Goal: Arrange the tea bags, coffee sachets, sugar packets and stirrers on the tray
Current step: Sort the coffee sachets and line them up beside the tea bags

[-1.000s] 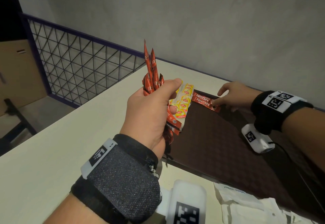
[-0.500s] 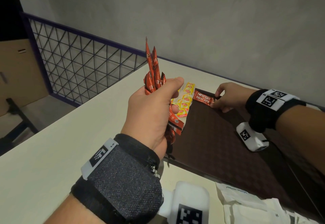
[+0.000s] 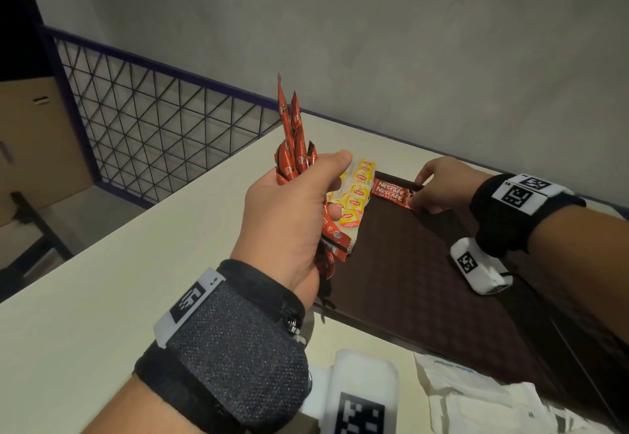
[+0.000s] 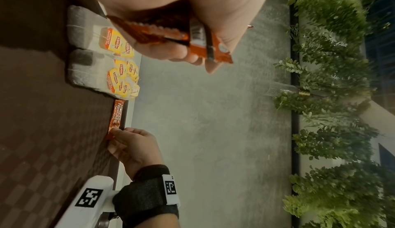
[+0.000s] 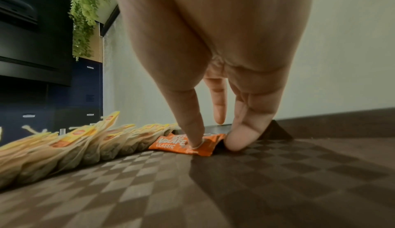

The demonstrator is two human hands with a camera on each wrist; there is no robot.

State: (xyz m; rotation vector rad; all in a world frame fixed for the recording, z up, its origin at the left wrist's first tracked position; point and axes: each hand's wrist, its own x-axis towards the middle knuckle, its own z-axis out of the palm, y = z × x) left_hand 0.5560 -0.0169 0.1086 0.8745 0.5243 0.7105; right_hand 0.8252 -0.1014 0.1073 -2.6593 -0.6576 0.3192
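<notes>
My left hand point(image 3: 316, 192) grips a bundle of red coffee sachets point(image 3: 289, 141) upright above the near-left edge of the dark checkered tray point(image 3: 425, 280). A row of yellow-tagged tea bags point(image 3: 357, 192) lies along the tray's left edge. At the far corner two red Nescafe sachets point(image 3: 389, 190) lie flat, touching the tea bags. My right hand point(image 3: 420, 195) pinches their right end. In the right wrist view its thumb point(image 5: 190, 127) presses on the top sachet point(image 5: 171, 144) and a fingertip sits at the sachet's end.
White paper packets point(image 3: 476, 396) lie on the cream table point(image 3: 102, 280) in front of the tray. A wire-mesh railing point(image 3: 153, 127) runs along the table's far left, with a cardboard box point(image 3: 34, 134) beyond it. A grey wall stands close behind the tray.
My right hand has slid the Nescafe sachets left along the tray's far edge, up against the tea bags. The left hand keeps its bundle almost still.
</notes>
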